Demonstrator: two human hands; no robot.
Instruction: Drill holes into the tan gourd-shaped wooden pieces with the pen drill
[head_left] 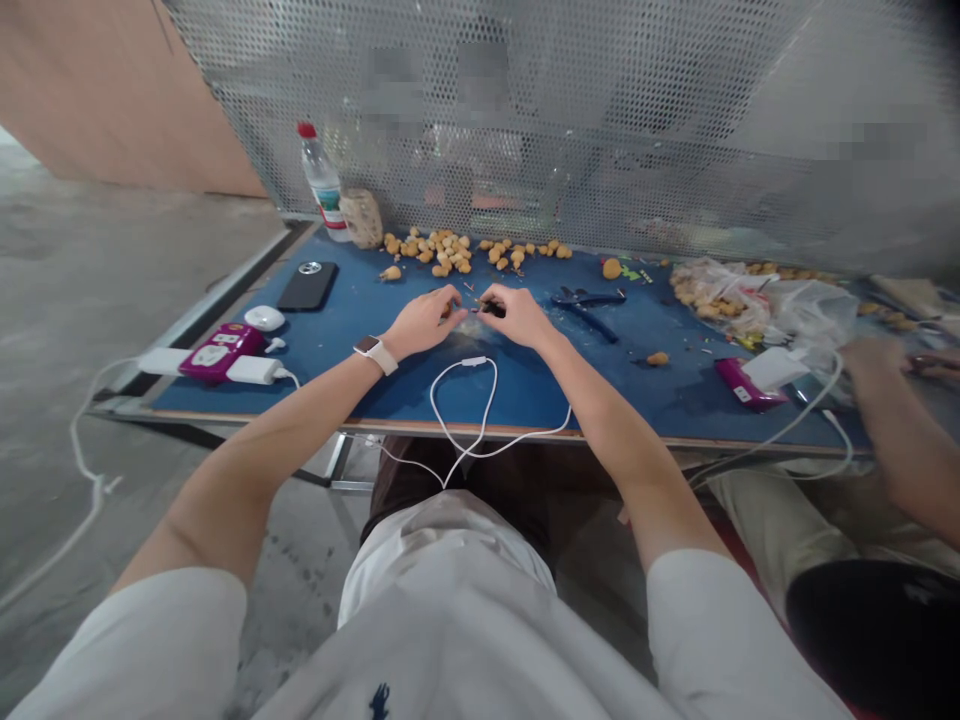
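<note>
My left hand (pixel 426 320), with a watch on its wrist, rests on the blue table top (pixel 525 385) with fingers pinched together on a tiny part I cannot make out. My right hand (pixel 517 315) is close beside it, fingers closed round a small dark tool or piece whose tip points toward the left hand. The two hands almost touch. A pile of small yellow-tan pieces (pixel 442 250) lies just beyond them. A white cable (pixel 480 400) loops on the table below my hands.
Blue-handled pliers (pixel 589 305) lie right of my hands. A phone (pixel 308 285), white earbud case (pixel 264 318), magenta power strip (pixel 221 352), water bottle (pixel 322 185) and jar (pixel 362 218) stand left. Another person's arm (pixel 900 420) works at right near plastic bags (pixel 750 295). Perforated metal screen (pixel 600 120) behind.
</note>
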